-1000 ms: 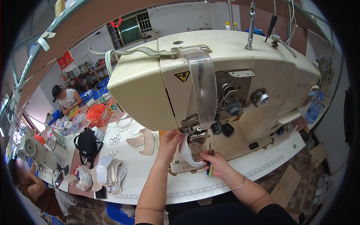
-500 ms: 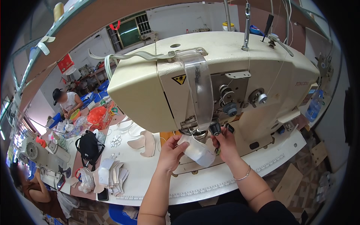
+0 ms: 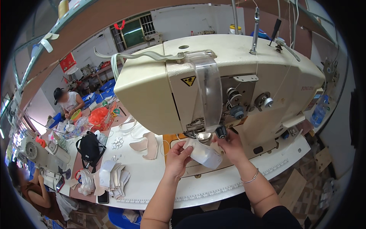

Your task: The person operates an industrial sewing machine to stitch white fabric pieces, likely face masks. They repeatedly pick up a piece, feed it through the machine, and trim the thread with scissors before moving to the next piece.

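Note:
My left hand [image 3: 178, 157] pinches the left edge of a white curved fabric piece [image 3: 206, 155] under the needle area of a large cream sewing machine [image 3: 143, 93]. The piece hangs toward me over the machine bed, its lower part smooth and shiny. Beside its right edge my right hand [image 3: 231, 147] is closed, its fingertips just below a black knob [image 3: 220, 131]. What those fingers grip, if anything, is hidden. A clear plastic guard [image 3: 209, 91] hangs in front of the machine head.
Left on the white table lie beige curved pieces [image 3: 146, 145], small white bits [image 3: 117, 142], a stack of fabric pieces [image 3: 116, 179], a phone [image 3: 103, 197] and a black backpack [image 3: 90, 150]. Two people work farther left. A blue bin [image 3: 121, 217] is below the front edge.
My right hand has shifted slightly up and right, and a dark, partly green item by its fingertips no longer shows. The left hand still pinches the fabric. The whole view has shifted a little.

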`<action>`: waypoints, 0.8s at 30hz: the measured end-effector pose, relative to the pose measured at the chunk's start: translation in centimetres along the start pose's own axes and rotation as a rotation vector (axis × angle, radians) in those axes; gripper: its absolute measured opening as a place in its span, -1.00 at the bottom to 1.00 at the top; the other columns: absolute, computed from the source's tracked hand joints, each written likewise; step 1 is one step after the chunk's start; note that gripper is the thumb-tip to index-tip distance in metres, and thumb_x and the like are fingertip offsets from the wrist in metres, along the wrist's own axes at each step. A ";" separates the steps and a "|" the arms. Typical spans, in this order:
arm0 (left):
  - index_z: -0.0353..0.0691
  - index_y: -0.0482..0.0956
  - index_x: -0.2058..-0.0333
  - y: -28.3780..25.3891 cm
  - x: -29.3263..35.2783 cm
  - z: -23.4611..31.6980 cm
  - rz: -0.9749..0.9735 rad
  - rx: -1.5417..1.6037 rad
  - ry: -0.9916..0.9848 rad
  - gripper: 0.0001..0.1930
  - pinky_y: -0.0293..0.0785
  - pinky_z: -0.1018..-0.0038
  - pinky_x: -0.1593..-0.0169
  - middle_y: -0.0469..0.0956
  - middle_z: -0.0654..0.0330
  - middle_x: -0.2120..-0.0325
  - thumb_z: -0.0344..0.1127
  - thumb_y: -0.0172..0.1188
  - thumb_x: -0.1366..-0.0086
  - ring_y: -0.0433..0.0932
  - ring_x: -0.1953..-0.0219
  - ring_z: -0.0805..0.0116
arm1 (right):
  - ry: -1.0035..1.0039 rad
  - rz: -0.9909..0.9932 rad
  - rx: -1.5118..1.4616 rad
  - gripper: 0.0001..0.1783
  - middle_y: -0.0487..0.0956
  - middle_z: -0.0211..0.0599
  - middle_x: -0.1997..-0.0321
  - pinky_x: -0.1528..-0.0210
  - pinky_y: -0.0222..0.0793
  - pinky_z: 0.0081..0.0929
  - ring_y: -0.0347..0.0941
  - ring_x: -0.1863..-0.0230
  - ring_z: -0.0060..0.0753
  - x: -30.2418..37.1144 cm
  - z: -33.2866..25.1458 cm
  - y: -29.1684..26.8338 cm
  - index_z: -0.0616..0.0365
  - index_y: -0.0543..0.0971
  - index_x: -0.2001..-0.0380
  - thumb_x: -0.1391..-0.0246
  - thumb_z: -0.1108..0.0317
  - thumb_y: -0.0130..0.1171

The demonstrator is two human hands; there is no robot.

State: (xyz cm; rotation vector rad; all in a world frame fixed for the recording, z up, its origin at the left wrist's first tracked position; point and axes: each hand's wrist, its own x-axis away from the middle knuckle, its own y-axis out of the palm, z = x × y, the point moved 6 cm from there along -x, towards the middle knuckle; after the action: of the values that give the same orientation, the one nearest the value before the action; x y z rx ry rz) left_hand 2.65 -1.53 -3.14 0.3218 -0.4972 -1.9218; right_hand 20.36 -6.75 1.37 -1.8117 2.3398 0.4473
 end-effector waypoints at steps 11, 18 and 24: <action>-0.23 0.32 0.16 1.0 1.1 0.1 0.006 -0.004 0.008 -0.71 0.48 0.48 0.22 0.48 0.23 0.31 -0.44 0.12 -0.12 0.49 0.28 0.44 | 0.015 -0.208 0.413 -0.85 0.49 -0.47 0.60 0.50 0.24 -0.67 0.29 0.58 -0.71 0.1 0.4 0.7 0.17 0.55 0.49 0.14 0.33 0.23; -0.21 0.23 0.10 2.6 3.1 -2.2 0.009 0.307 -0.002 -0.61 0.45 0.36 0.10 0.42 0.18 0.20 -0.47 0.13 -0.09 0.45 0.16 0.37 | -0.623 0.280 0.596 -0.80 0.36 -0.39 0.56 0.59 0.23 -0.64 0.28 0.62 -0.50 1.1 -3.1 -0.6 0.15 0.42 0.41 0.16 0.47 0.20; -0.21 0.23 0.10 2.8 3.7 -2.5 0.012 0.265 0.065 -0.60 0.41 0.43 0.07 0.42 0.20 0.20 -0.50 0.13 -0.08 0.43 0.14 0.39 | -0.308 0.114 0.428 -0.86 0.41 -0.43 0.52 0.52 0.25 -0.66 0.28 0.60 -0.58 1.4 -0.2 -0.4 0.18 0.46 0.44 0.12 0.43 0.20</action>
State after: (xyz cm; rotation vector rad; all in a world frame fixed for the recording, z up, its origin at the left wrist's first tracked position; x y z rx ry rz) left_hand 4.60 -6.37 -3.90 0.5495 -0.7105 -1.8289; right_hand 20.35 -8.21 1.08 -1.3198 2.1289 0.1973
